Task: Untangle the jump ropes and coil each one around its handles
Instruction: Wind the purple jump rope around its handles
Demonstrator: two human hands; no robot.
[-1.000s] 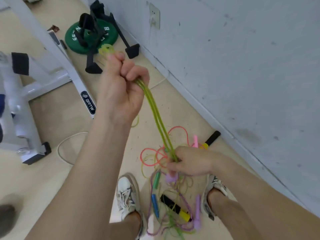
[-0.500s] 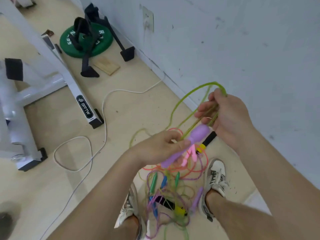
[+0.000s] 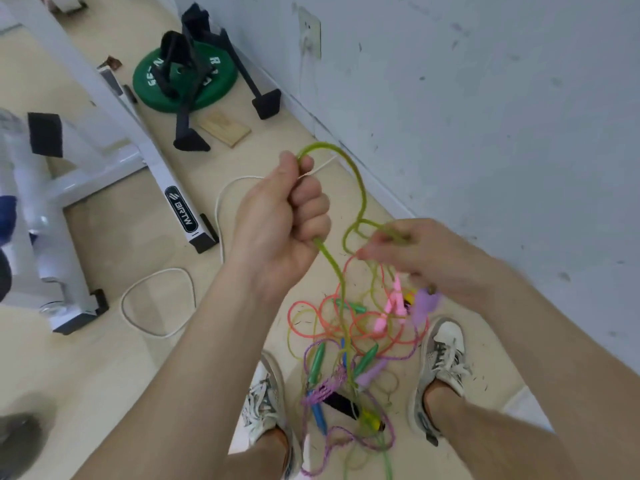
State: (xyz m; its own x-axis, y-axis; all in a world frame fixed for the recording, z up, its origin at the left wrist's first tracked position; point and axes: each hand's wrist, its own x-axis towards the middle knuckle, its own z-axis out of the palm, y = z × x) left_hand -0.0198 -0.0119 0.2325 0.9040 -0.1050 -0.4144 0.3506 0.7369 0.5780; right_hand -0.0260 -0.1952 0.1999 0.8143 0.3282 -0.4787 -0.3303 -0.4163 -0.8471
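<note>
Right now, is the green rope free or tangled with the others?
Tangled: below the left hand, the green rope runs down into the heap of coloured ropes and handles.

Glossy plastic green rope [image 3: 360, 188]

green rope [image 3: 322, 145]: looped, held up | other ropes [image 3: 367, 359]: tangled on floor

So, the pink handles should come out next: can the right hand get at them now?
Probably, once freed: the right hand sits right beside the pink handles with nothing between, but its fingers seem to be pinching the yellow-green rope, which the left hand also grips.
</note>
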